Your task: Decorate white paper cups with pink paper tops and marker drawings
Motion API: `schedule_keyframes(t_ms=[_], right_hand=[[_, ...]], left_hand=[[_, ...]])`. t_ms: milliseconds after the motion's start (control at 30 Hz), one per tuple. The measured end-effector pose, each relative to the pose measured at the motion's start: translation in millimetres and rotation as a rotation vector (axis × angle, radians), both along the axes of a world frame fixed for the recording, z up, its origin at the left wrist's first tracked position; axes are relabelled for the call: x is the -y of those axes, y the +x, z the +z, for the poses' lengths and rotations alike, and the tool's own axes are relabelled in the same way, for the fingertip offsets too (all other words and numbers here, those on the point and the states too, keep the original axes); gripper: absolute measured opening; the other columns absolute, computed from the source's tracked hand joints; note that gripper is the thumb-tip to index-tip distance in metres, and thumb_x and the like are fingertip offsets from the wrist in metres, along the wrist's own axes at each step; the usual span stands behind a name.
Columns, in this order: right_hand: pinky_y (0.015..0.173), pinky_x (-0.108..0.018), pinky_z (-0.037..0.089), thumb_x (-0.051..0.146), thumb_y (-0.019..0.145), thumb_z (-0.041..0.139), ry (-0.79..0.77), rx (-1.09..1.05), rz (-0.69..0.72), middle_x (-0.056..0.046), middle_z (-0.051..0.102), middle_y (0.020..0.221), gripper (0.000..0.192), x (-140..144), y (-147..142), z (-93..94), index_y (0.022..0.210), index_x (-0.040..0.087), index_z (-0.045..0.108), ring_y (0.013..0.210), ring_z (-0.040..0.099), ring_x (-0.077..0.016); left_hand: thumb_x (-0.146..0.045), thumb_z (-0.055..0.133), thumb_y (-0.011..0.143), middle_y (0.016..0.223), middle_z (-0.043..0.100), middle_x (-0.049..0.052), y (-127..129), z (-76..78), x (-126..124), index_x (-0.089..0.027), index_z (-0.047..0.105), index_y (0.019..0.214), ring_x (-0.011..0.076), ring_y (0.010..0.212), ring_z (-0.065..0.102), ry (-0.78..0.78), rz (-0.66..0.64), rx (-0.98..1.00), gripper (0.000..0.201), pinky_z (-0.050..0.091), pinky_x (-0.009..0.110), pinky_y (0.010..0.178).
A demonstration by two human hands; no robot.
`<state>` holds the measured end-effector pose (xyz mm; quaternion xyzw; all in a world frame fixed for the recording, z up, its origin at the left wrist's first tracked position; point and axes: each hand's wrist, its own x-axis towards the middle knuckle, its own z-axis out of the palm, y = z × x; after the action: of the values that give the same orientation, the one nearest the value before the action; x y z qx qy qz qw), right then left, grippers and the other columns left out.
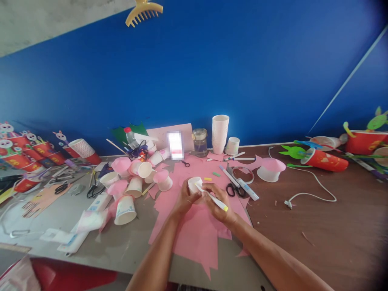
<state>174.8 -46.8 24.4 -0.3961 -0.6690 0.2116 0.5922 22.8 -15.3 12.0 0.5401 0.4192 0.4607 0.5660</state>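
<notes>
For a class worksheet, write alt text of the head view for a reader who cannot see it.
Left hand holds a small white paper cup; right hand puts a white pen to it, over pink paper. Scissors lie nearby.

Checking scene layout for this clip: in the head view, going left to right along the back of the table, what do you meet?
Red cups with paper animal faces → lying stack of red cups → glass jar → upright stack of white cups → green paper cutout → fallen red cup.

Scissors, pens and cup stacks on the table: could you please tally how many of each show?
Scissors: 4
White pens or markers: 4
Cup stacks: 3
Total: 11
</notes>
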Motion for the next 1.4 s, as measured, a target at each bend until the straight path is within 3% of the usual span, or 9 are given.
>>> schedule_keyframes(t_ms=[233, 667, 1233, 1400], right_hand=[[0.06, -0.026, 0.051, 0.028, 0.087, 0.052, 0.018, -0.017, -0.004, -0.005, 0.069, 0.085, 0.012, -2, 0, -2.9, 0.094, 0.02, 0.059, 0.066, 0.062, -0.0146], [0.054, -0.024, 0.045, 0.029, 0.086, 0.053, -0.134, -0.11, 0.003, -0.002, 0.062, 0.079, 0.011, -5, 4, -2.8, 0.091, 0.02, 0.058, 0.06, 0.054, -0.0129], [0.05, -0.024, 0.04, 0.027, 0.086, 0.052, -0.136, -0.133, -0.001, 0.002, 0.056, 0.067, 0.009, -6, 4, 0.8, 0.079, 0.022, 0.055, 0.055, 0.049, -0.0121], [0.053, -0.025, 0.043, 0.026, 0.086, 0.05, -0.066, -0.133, 0.002, 0.001, 0.058, 0.069, 0.008, -2, 3, 3.2, 0.082, 0.022, 0.056, 0.058, 0.051, -0.0128]], left_hand=[[-0.041, 0.08, 0.067, 0.111, 0.061, 0.009, 0, 1.2, 0, -0.02, 0.053, 0.121, 0.0283, 0.103, 0.058, 0.005, 0.01, -0.009, 0.064, 0.048, 0.037, 0.083], [-0.041, 0.081, 0.065, 0.11, 0.061, 0.009, 0, 4.5, 3, -0.02, 0.053, 0.121, 0.0245, 0.1, 0.059, -0.048, 0.017, 0.054, 0.066, 0.048, 0.034, 0.081], [-0.039, 0.079, 0.068, 0.108, 0.06, 0.008, -3, -4.0, 1, -0.02, 0.052, 0.122, 0.0229, 0.099, 0.057, -0.048, 0.039, 0.055, 0.063, 0.046, 0.033, 0.081], [-0.041, 0.081, 0.065, 0.106, 0.061, 0.008, -2, -5.7, -1, -0.019, 0.054, 0.119, 0.0239, 0.098, 0.057, -0.062, 0.058, 0.074, 0.064, 0.047, 0.033, 0.08]])
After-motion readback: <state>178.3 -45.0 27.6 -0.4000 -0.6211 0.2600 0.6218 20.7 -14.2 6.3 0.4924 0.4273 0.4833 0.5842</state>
